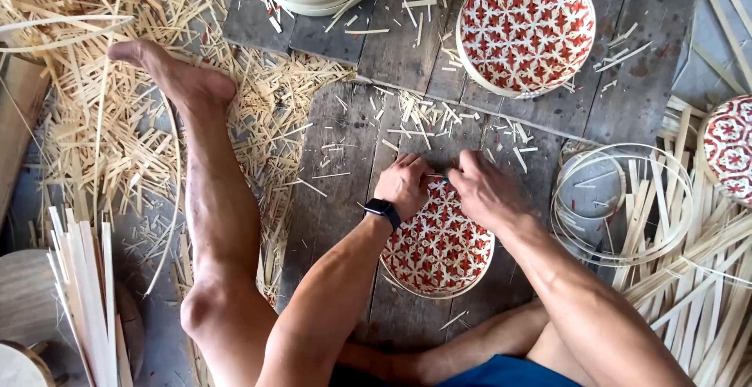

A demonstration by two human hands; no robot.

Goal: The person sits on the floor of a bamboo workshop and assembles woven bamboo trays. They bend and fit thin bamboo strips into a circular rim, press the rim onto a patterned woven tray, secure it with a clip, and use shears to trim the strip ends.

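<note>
Both hands meet at the far rim of a red-and-white woven tray lying on the plank floor: the left hand, a dark watch on its wrist, beside the right hand. A second tray lies beyond, bamboo hoops to the right, strip offcuts around the outstretched leg

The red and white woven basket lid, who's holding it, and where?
Both hands, left hand and right hand, grip the round red and white woven bamboo lid at its far rim, the edge farthest from the person.
</note>
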